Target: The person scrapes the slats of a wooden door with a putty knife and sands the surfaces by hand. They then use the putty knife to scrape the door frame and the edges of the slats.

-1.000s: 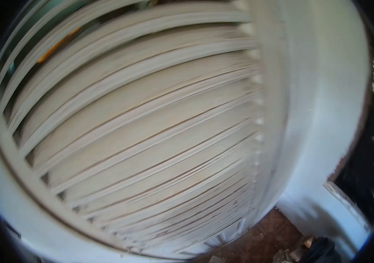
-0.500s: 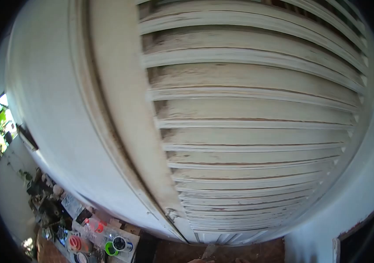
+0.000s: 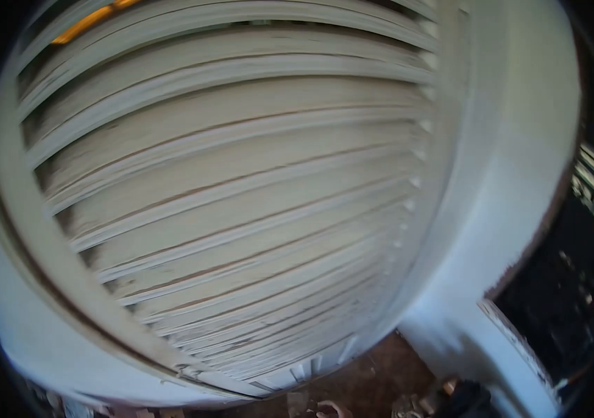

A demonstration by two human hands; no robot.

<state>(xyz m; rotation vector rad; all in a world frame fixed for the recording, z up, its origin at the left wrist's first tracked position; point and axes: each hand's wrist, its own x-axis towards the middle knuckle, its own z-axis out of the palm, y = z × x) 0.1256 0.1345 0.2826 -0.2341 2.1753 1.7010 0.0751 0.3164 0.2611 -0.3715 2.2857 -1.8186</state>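
A cream louvered door (image 3: 241, 188) with worn, flaking paint on its slats fills most of the head view. At the bottom edge, part of my left hand (image 3: 333, 409) shows, low in front of the door's foot and mostly cut off. Just left of it is a small pale flat piece (image 3: 297, 402). Further right, a blurred shape that looks like my right hand (image 3: 407, 406) sits at the lower border, its fingers indistinct. I cannot tell what either hand holds.
The brown floor (image 3: 387, 369) shows below the door. To the right runs a white wall (image 3: 520, 139) with a chipped edge and a dark opening (image 3: 555, 285). A dark object (image 3: 467, 400) lies low at the right. The door's hinged-side frame (image 3: 53, 292) curves down the left.
The view has swung right and tilted. The door has shifted left, the side table with cups and bottles has mostly left the view, and more of the right wall shows.
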